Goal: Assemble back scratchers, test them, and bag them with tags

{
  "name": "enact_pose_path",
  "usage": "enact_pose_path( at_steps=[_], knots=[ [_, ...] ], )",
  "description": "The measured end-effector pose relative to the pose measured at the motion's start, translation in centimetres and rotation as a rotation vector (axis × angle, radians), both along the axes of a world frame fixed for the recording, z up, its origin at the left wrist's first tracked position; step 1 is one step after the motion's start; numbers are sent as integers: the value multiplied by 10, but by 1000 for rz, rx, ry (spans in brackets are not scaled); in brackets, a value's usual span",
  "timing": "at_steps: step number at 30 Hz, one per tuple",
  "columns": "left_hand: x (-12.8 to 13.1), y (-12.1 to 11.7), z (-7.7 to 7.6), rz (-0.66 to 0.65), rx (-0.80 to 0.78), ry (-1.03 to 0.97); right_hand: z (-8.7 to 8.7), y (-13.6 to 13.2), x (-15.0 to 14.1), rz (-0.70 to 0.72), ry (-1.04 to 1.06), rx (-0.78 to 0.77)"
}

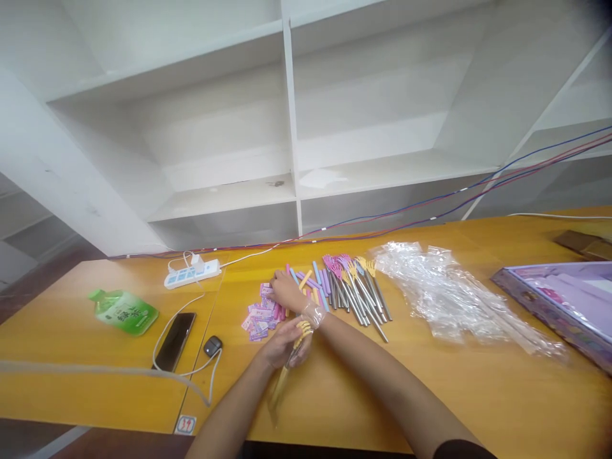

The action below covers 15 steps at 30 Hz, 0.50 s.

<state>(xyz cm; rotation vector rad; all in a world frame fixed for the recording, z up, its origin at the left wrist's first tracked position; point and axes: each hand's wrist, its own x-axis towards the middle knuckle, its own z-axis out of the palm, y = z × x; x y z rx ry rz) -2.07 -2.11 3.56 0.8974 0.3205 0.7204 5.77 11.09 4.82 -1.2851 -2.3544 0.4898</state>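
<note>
My left hand [288, 344] is closed around a yellow back scratcher [305, 328] with a hand-shaped head. Clear plastic covers its lower handle, which points down toward the table's front edge. My right hand [285, 291] reaches across to the left above it, fingers curled down at a heap of small pink and purple cards [261, 317]; whatever is in the fingertips is hidden. Clear plastic [313, 313] shows at the right wrist. Pastel tubes [325, 280] in several colours lie partly behind this hand. Beside them is a pile of pink and yellow back scratchers [358, 290] with metal rods.
Clear plastic bags [444, 293] lie in a heap to the right, before a purple box [564, 306]. On the left are a green drink pouch [124, 311], a phone [176, 341], a black earbud case [213, 346], a white cable and a power strip [192, 273]. Shelves [229, 127] stand behind.
</note>
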Motion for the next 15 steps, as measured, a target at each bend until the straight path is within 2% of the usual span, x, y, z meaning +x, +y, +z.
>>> enact_pose_path(
  at_steps=[4, 8, 11, 15],
  knots=[
    [-2, 2, -4, 4, 9, -6, 1, 5, -6, -9, 114, -48],
    [-1, 5, -11, 66, -26, 33, 8, 6, 0, -17, 352, -82],
    [0, 8, -13, 166, -58, 71, 12, 1, 25, -94, 537, -73],
    [2, 11, -9, 257, -110, 151, 14, -21, 83, -229, 694, -72]
  ],
)
